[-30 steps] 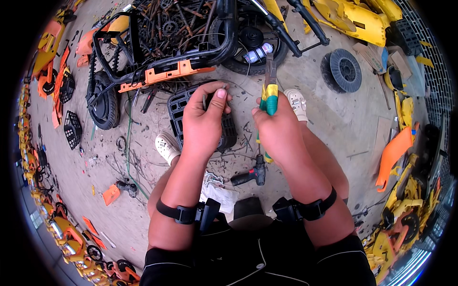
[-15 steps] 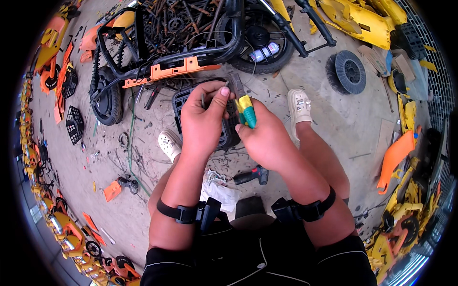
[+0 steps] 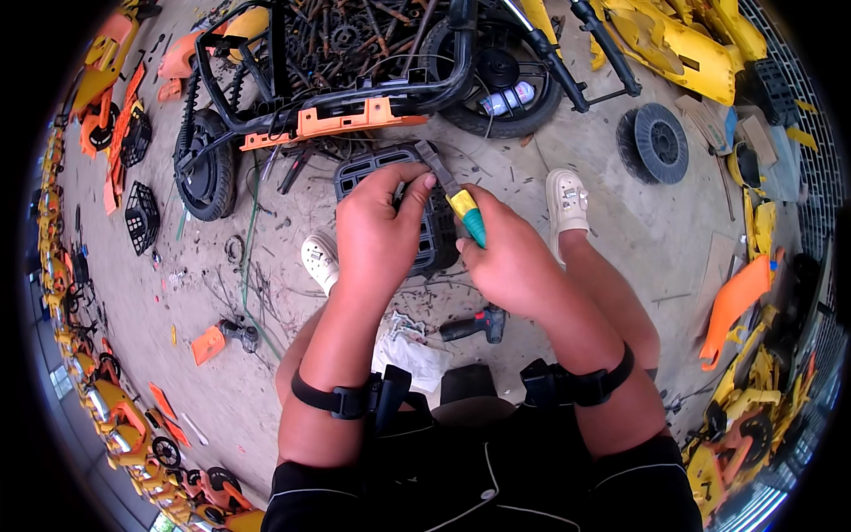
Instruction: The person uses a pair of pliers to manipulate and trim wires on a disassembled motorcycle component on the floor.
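My right hand (image 3: 512, 257) is closed around pliers (image 3: 464, 206) with yellow and green handles. Their metal jaws point up and to the left, passing just beside my left fingertips. My left hand (image 3: 379, 220) is pinched, thumb against the fingers; whatever it holds is hidden behind them. Both hands are above a black slatted plastic crate (image 3: 437, 238) on the concrete floor between my feet.
Ahead stands a black scooter frame (image 3: 443, 93) with an orange strip, wheels and a heap of rusty metal parts (image 3: 355, 35). A cordless drill (image 3: 475, 325) and a crumpled white bag (image 3: 413, 355) lie close to me. A grey spool (image 3: 661, 144) sits right.
The pliers have tilted further left, their jaws now leaning over beside my left fingertips. A thin piece that showed at my left fingers is now out of sight. The whole view has shifted slightly.
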Demonstrator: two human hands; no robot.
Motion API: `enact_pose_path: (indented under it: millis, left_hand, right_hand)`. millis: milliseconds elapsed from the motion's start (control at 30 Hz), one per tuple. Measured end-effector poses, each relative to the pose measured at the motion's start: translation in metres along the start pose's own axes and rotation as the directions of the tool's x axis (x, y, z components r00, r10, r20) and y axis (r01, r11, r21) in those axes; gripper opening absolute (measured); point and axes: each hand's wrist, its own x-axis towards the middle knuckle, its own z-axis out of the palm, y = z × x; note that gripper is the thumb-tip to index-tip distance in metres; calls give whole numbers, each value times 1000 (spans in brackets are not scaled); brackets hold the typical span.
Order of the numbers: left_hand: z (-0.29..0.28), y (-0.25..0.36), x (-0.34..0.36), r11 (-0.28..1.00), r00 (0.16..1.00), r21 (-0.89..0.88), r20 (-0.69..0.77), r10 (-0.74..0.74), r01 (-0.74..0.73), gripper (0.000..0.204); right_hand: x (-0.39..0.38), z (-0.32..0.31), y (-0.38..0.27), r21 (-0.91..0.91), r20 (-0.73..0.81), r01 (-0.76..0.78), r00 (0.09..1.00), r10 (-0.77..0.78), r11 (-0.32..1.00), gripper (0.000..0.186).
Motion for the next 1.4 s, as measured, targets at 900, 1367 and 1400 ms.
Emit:
enact_pose_path:
  millis: [900,1367,1400]
  left_hand:
    - [-55,-13,-14,994,998,87,-24,65,-62,14]
    - [-89,-17,-19,977,999,-208,-6,33,-34,15]
    - [-90,-18,-20,971,1000,-236,-2,30,-30,14]
  right_hand:
    - [2,45,-9,67,-151,-32,988,42,997,44]
    - [-43,20,3,497,-50,-286,933,356,819,40]
    - [-49,20,0,463,-50,-316,924,380,828,38]
